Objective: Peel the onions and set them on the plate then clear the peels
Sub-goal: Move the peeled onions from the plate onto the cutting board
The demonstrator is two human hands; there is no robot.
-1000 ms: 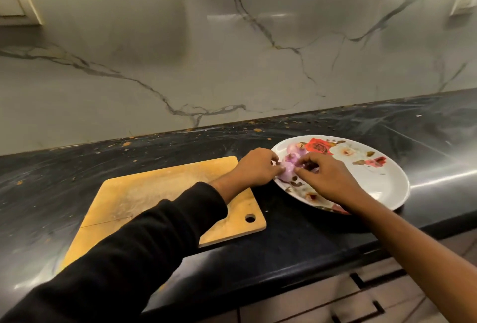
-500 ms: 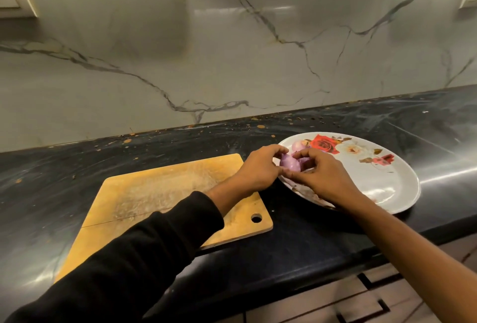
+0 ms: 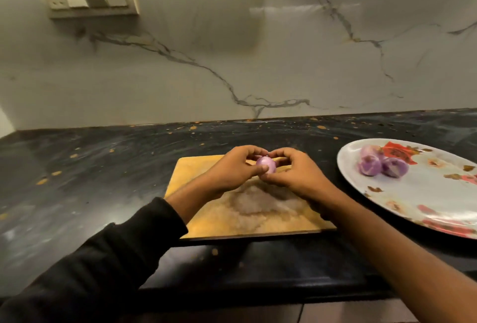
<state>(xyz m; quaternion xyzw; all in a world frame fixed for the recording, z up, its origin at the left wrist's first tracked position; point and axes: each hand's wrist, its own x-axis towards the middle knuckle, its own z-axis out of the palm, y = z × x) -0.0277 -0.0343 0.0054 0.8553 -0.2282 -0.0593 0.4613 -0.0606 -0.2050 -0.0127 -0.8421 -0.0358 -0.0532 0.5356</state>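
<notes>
Counter (image 3: pixel 103 180) ran dark across the frame w/ orange flecks, marble wall behind. Board (image 3: pixel 258 216) sat near-centre on it; plate (image 3: pixel 426 193) to the right, partly cut off by the frame edge. Three peeled onions (image 3: pixel 382 165) lay clustered on the plate's far-left part, touching each other.

Both hands were over the board's far end, well apart from the plate. Left hand (image 3: pixel 232 170) & right hand (image 3: pixel 296 172) had fingers curled in, pinching one small purple onion (image 3: pixel 266 165) between them; left thumb lay on its near side, right fingertips (image 3: pixel 263 176) under and beside it. The onion looked smooth and glossy, so prob. mostly skinned; can't tell if any skin was left at the ends.

Step in hand, as I judge it: peeling onion no. 4. Next move would call for checking for or stripping any last skin, then carrying it right to join the others on the plate. No loose peels visible on the board; clearing not yet done.
</notes>
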